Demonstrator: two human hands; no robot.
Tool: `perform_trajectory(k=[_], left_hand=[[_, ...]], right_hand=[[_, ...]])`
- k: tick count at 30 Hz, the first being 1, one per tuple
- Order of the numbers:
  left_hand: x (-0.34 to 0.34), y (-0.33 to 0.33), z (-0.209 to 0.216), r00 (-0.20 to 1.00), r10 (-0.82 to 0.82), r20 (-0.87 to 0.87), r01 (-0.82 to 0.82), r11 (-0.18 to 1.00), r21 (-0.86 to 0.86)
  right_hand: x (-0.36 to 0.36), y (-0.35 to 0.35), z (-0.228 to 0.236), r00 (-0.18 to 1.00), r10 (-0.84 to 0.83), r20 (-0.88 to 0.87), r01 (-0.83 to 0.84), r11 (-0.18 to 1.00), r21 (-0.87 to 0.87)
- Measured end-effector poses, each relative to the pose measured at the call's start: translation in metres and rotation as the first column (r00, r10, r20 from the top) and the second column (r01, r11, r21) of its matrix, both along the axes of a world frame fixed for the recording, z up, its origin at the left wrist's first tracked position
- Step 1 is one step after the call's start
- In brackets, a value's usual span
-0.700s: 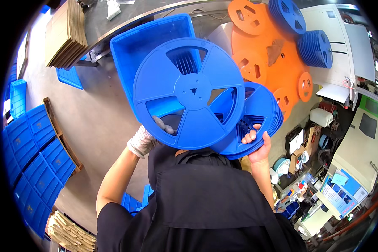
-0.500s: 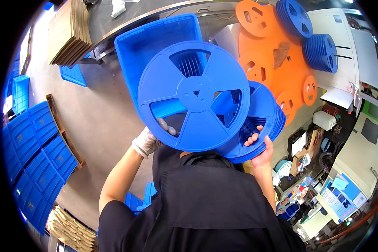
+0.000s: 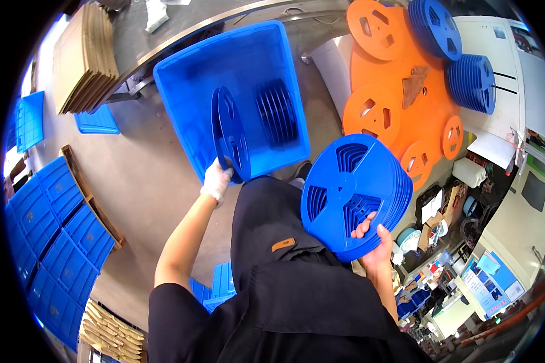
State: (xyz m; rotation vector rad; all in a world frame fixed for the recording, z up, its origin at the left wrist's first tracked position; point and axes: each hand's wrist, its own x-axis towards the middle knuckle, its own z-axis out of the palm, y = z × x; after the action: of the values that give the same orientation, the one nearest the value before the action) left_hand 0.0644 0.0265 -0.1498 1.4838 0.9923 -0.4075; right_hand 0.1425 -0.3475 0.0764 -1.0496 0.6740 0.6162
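My gloved left hand (image 3: 217, 179) is closed on the lower rim of a blue plastic reel (image 3: 233, 134), turned nearly edge-on, its two discs a narrow gap apart. That reel is over the near left part of a large blue bin (image 3: 178, 100). Inside the bin, toward its right wall, several dark blue reels (image 3: 277, 113) stand on edge in a row. At my right, my bare right hand (image 3: 374, 242) grips a thick stack of blue reels (image 3: 347, 187), its fingers through a cutout and its thumb outside the rim.
An orange round table (image 3: 418, 97) carries orange discs (image 3: 370, 115), a brown cloth (image 3: 414, 86) and stacks of blue reels (image 3: 471, 83) on the right. Cardboard sheets (image 3: 82, 57) stand by a metal bench (image 3: 163, 33). Blue crates (image 3: 57, 236) on a pallet are at left.
The single reel has swung from facing up to edge-on and moved left and down into the bin's area with my left hand. The held stack is now uncovered, slightly lower.
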Motion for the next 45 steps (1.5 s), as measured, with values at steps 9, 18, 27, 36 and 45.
perform_trajectory(k=[9, 18, 27, 36, 45], left_hand=[[0.095, -0.052, -0.212, 0.979, -0.042, -0.202, 0.083, 0.976, 0.200], [0.131, -0.064, -0.256, 0.974, 0.099, -0.203, -0.129, 0.982, -0.138], [0.088, -0.057, -0.117, 0.900, -0.377, 0.218, 0.344, 0.923, 0.173], [0.041, -0.090, 0.109, -0.146, -0.911, 0.385, 0.569, 0.241, 0.786], [0.021, -0.079, 0.138, 0.039, -0.893, 0.449, 0.554, 0.393, 0.734]], right_hand=[[0.018, 0.004, -0.031, 0.999, 0.019, -0.050, -0.019, 1.000, 0.007], [0.023, -0.005, -0.044, 0.998, -0.064, -0.013, 0.065, 0.970, 0.235], [0.016, -0.019, -0.018, 0.993, -0.110, -0.037, 0.116, 0.917, 0.383], [0.030, -0.028, 0.008, 0.991, -0.121, 0.056, 0.063, 0.797, 0.601], [0.032, -0.017, 0.036, 0.989, -0.090, 0.119, 0.048, 0.946, 0.322]])
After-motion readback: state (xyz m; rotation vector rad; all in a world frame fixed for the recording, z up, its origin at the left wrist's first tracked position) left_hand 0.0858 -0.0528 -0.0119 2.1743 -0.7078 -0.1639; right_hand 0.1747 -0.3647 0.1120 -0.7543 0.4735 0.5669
